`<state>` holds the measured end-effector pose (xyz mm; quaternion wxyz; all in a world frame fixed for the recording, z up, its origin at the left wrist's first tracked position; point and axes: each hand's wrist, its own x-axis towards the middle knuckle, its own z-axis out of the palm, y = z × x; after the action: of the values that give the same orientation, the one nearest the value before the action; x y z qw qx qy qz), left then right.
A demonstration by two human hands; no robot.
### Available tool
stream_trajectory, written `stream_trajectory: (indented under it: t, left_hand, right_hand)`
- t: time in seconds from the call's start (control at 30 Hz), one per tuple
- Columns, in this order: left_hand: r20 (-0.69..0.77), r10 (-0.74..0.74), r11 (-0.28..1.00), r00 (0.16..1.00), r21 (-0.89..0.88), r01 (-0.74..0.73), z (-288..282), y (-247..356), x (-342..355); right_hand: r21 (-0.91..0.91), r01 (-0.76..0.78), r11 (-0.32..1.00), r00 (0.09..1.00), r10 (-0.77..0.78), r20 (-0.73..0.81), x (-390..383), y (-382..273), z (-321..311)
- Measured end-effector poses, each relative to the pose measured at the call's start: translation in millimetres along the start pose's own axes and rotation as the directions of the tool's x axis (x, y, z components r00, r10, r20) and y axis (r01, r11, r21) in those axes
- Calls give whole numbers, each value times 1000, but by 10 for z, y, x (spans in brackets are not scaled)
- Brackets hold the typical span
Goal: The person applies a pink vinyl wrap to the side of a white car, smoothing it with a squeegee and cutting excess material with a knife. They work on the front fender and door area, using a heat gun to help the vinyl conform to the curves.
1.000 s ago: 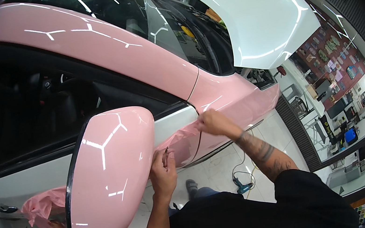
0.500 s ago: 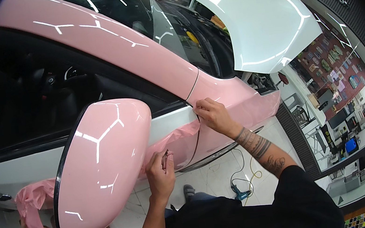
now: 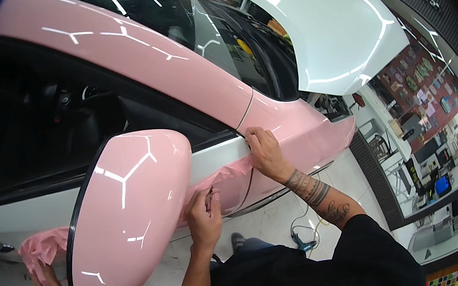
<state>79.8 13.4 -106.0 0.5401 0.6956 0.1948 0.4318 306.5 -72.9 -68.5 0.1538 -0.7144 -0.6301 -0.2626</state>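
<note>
My right hand [image 3: 266, 152] is closed at the front edge of the white door strip [image 3: 220, 152], against the pink fender [image 3: 292, 127]. Whatever its fingertips may pinch is hidden. Lower and to the left, my left hand [image 3: 204, 217] is closed around a small, thin, dark-tipped tool [image 3: 211, 190], mostly covered by the fingers. Beside both hands, loose pink film [image 3: 225, 174] has a wrinkled upper edge along the door, below the bare white strip. A large pink side mirror [image 3: 133, 216] stands just left of my left hand.
Another person's hands [image 3: 44, 271] hold bunched pink film [image 3: 46, 247] near the door handle [image 3: 0, 245]. The white hood [image 3: 342, 25] is raised. A teal heat gun [image 3: 304, 244] with its cord lies on the tiled floor. A glass-fronted room [image 3: 446, 169] stands at the right.
Both my hands stay at nearly the same places on the car. The other person's hands have moved up closer to the bunched film, and the view has shifted slightly.
</note>
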Motion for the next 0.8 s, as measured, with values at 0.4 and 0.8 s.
stream_trajectory:
  t: [0.4, 0.8]
  left_hand:
    - [157, 65, 998, 985, 13, -68, 568, -12, 897]
    - [201, 88, 975, 976, -218, -43, 542, 197, 751]
  right_hand:
    - [-25, -266, 964, 963, 265, -45, 53, -249, -22]
    - [431, -514, 742, 752, 631, -192, -103, -363, 71]
